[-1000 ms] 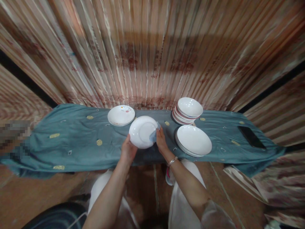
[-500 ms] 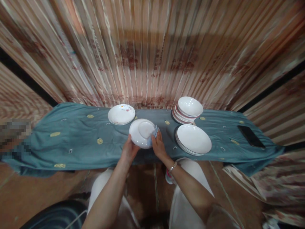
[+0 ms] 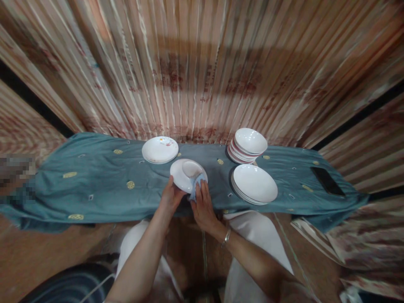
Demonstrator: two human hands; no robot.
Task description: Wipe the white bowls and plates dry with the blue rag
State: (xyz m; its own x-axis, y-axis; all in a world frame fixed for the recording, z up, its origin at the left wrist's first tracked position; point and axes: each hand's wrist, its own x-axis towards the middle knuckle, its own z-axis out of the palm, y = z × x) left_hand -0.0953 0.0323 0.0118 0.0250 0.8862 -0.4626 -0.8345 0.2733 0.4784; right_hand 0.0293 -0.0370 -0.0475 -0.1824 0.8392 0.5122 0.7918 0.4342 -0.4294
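Observation:
A white plate (image 3: 181,173) is held up above the front of the table, its underside with the round foot ring facing me. My left hand (image 3: 172,195) grips its lower left edge, thumb on the near face. In my right hand (image 3: 203,206) is a light blue cloth (image 3: 196,185), pressed against the plate's lower right part. The cloth is bunched under the fingers. Behind the held plate, to the left, lies a white plate with a floral print (image 3: 160,150). To the right stands a stack of white plates (image 3: 255,184).
Behind the plate stack rises a stack of bowls (image 3: 248,145) with red bands. A black phone (image 3: 327,181) lies at the right end of the green patterned tablecloth (image 3: 107,181). A pleated curtain (image 3: 195,75) hangs behind. At lower left is a dark round object (image 3: 67,286).
My right hand has slid with the cloth from the plate's right edge down and left across its lower part. The left hand keeps its hold; the plate is slightly more tilted.

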